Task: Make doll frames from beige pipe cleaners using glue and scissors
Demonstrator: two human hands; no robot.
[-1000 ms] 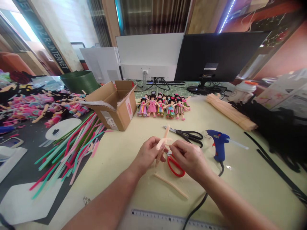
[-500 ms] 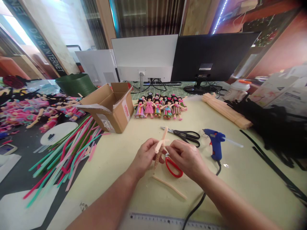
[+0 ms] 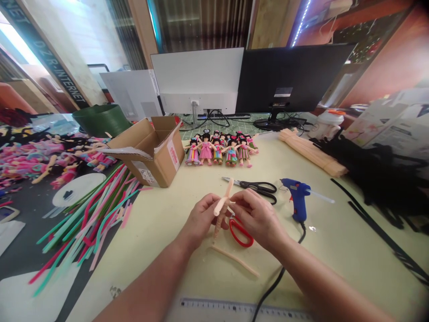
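Between my two hands is a small figure twisted from peach pipe cleaners (image 3: 220,220), with a wrapped body and limbs sticking out. My left hand (image 3: 203,219) is closed around its left side. The fingers of my right hand (image 3: 254,214) pinch it near the top, where the limbs cross. Red-handled scissors (image 3: 241,236) lie right below my right hand, their blades hidden. A loose peach pipe cleaner (image 3: 236,260) rests on the table nearer to me. Black scissors (image 3: 259,185) lie just beyond my right hand.
A blue glue gun (image 3: 298,199) with its cord lies at right, near black pipe cleaners (image 3: 365,179) and a peach bundle (image 3: 313,152). Finished dolls (image 3: 217,150) stand ahead beside a cardboard box (image 3: 150,154). Coloured pipe cleaners (image 3: 90,214) spread at left; a ruler (image 3: 234,308) lies in front.
My right fingers have closed in a little on the top of the peach figure. The whole view has shifted slightly; the things on the table stay in place.
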